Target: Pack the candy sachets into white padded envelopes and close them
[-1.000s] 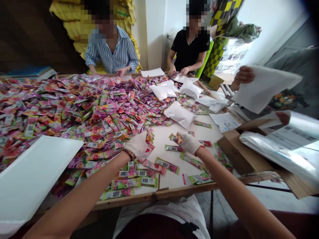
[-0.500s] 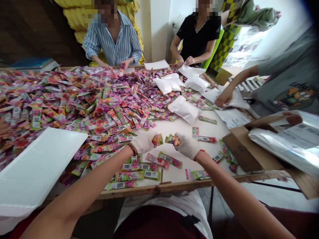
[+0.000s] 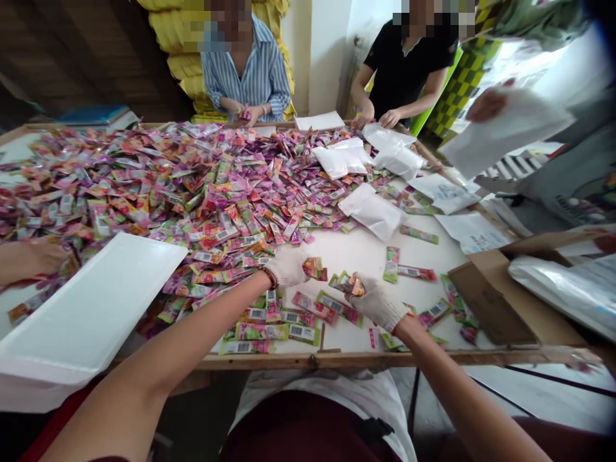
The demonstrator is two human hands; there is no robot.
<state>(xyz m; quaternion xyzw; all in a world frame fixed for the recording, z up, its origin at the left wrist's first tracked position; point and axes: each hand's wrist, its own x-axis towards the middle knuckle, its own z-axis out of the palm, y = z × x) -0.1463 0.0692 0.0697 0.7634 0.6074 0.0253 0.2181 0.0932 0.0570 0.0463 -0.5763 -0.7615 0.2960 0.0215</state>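
My left hand [image 3: 287, 267], in a white knit glove, is closed round a few small snack packets [image 3: 316, 269] whose ends stick out toward the right. Across a short gap, my gloved right hand [image 3: 380, 301] grips a bunch of similar packets [image 3: 347, 283], green and orange at their ends. Both hands are just above the white tabletop [image 3: 332, 247]. Below them lie loose pink and green packets [image 3: 315, 308], several with barcodes showing. How many packets each hand holds I cannot tell.
A big heap of packets [image 3: 192, 186] covers the table's left and back. White pouches [image 3: 373, 212] lie right of centre. A stack of white mailers [image 3: 96, 314] is at left, an open cardboard box [image 3: 491, 295] at right. A co-worker's hand [image 3: 33, 260] reaches in from the left; others stand opposite.
The view has shifted, so the table appears further right. My hands have drawn slightly apart, both keeping their packets. The person at right has lifted a white bag off the table.
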